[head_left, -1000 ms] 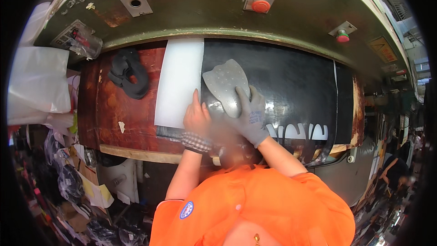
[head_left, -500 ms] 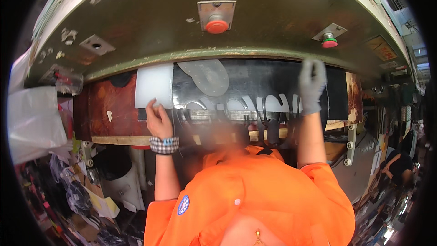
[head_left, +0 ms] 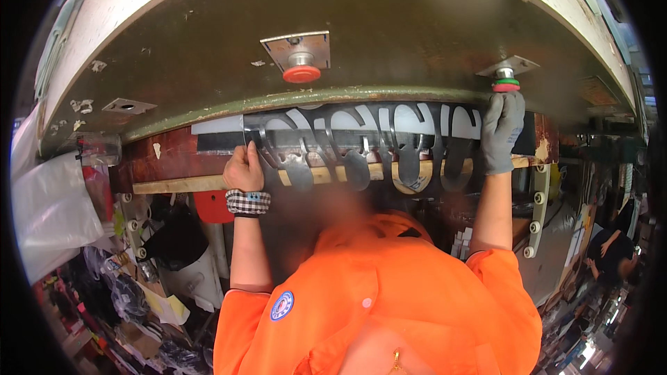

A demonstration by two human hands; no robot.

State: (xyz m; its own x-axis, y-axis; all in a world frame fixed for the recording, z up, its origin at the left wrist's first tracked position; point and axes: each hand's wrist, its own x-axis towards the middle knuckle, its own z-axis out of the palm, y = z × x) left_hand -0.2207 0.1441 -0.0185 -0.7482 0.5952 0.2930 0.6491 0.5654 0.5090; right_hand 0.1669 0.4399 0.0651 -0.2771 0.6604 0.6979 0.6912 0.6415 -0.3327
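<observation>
My bare left hand (head_left: 243,168), with a checked band at the wrist, pinches the left edge of a dark glossy panel (head_left: 319,140), thumb on top. Curved strap-like cutouts and rounded sole-shaped pieces (head_left: 408,172) line the panel, reaching past the bench's wooden edge. My right hand (head_left: 503,128) wears a grey glove. Its fingers are curled near the panel's right end, directly below a green and red push button (head_left: 506,82). Whether it touches the button or grips the panel is hidden. Pale sheet material (head_left: 217,125) shows beside and through the panel.
A heavy green machine beam (head_left: 389,42) overhangs the bench, carrying a red mushroom button (head_left: 301,73). The reddish bench top (head_left: 163,156) has a wooden front strip (head_left: 174,186). A clear plastic bag (head_left: 52,208) hangs at left. Another person (head_left: 611,253) is far right.
My right hand has moved up and to the right, under the green and red button. My left hand has closed on the panel's edge. The grey sole-shaped sheet is now mostly hidden beneath the beam.
</observation>
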